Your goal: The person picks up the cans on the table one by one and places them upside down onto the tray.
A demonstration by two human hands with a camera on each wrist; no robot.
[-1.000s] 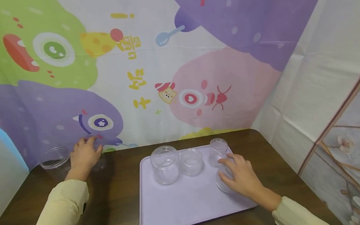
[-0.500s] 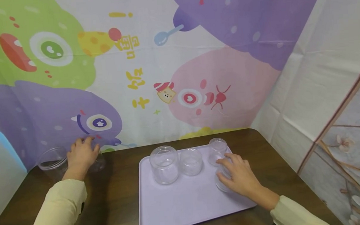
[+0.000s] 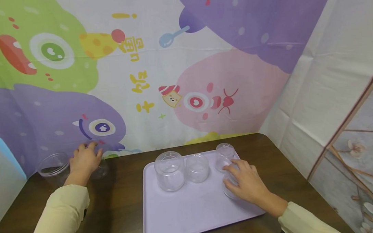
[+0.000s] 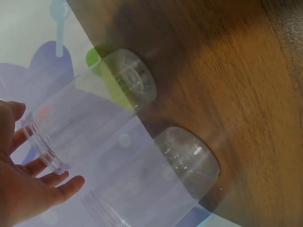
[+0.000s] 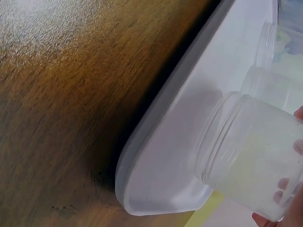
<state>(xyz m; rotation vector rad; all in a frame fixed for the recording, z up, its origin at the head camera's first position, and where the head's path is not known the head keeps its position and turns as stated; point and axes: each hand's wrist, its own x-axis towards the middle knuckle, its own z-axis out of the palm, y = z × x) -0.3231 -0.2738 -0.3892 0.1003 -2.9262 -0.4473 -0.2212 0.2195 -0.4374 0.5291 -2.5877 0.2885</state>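
Observation:
My left hand grips a tall clear plastic jar by its ridged rim, fingers spread around the mouth. The jar's base rests on the dark wooden table. A second clear jar, wider at the mouth in the head view, stands beside it at the far left. On the lilac tray, my right hand holds another clear jar from above by its base. That jar is mouth-down, its threaded neck close over the tray, and the hand hides much of it in the head view.
Several clear jars stand along the tray's back: a large one, a shorter one beside it, and a narrow one near my right fingertips. Behind the table hangs a cartoon-printed cloth. The table shows between the left jars and tray.
Both hands keep their places on the jars. The whole head view has shifted slightly, so things appear a little further left.

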